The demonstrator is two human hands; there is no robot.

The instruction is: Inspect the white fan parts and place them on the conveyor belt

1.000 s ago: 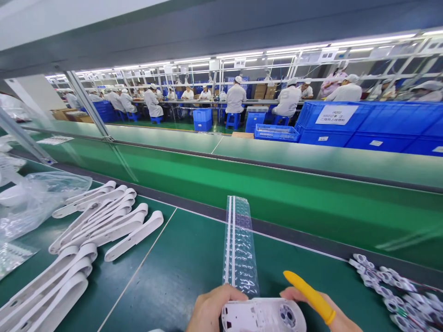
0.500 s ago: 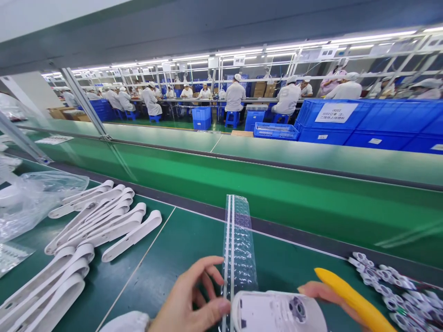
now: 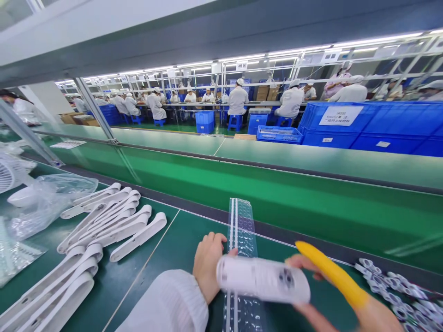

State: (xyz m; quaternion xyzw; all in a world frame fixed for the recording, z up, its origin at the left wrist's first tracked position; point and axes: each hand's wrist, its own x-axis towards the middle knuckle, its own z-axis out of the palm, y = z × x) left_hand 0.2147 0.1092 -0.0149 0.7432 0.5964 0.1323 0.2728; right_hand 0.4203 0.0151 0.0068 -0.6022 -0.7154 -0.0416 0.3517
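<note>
Across the far side of the bench runs a green conveyor belt (image 3: 277, 193), and beyond it a row of blue crates (image 3: 374, 127) stands before seated people in white coats and caps. Nearer, the dark green work mat (image 3: 166, 258) carries everything within reach. On its left lies a fanned heap of long white plastic arms (image 3: 104, 221), with crumpled clear bags (image 3: 48, 198) behind them. Down the middle of the mat, running away from the person, stretches a clear blister strip (image 3: 240, 226). At the right edge sits a pile of small round white parts (image 3: 391, 286).

Low in the middle, above the blister strip and crossing it, a white plastic housing (image 3: 263, 279) is held between both hands. Its long axis lies nearly left to right, tilting slightly down toward the right; its rounded left end meets the left hand (image 3: 207, 263), whose fingers curl at that end. The right hand (image 3: 325, 295) grips the right end from below and behind, and a yellow finger cot (image 3: 328, 272) points up and left over it. The housing is blurred, so its surface detail is unclear.
</note>
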